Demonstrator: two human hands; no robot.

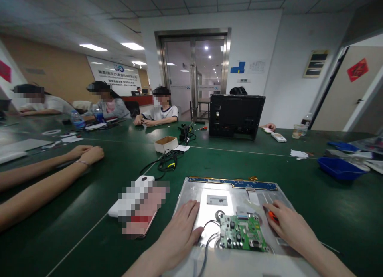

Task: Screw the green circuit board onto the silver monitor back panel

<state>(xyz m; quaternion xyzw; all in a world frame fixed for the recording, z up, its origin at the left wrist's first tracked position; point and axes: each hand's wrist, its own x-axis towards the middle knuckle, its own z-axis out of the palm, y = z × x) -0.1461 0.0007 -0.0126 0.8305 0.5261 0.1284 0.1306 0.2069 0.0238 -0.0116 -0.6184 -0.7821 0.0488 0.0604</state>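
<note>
Flat on the table before me lies an LCD panel (196,190), its silvery metal back facing up. A green circuit board (243,232) sits on its near middle, and a narrow blue board strip (220,181) runs along the far edge. My left hand (184,225) rests on the panel's left side, fingers stretched out, holding nothing. Dark wires (206,251) run beside its thumb. Over the panel's right side, my right hand (289,225) is closed around an orange-handled screwdriver (273,217); most of the handle is hidden. A flat ribbon cable (253,197) lies between that hand and the blue strip.
Left of the panel are a white power bank (145,183) and a pink phone (149,207). Beyond are black cables (164,161), a small box (166,144) and a black monitor housing (236,116). A blue tray (339,168) stands right. Another person's arms (60,177) rest at left.
</note>
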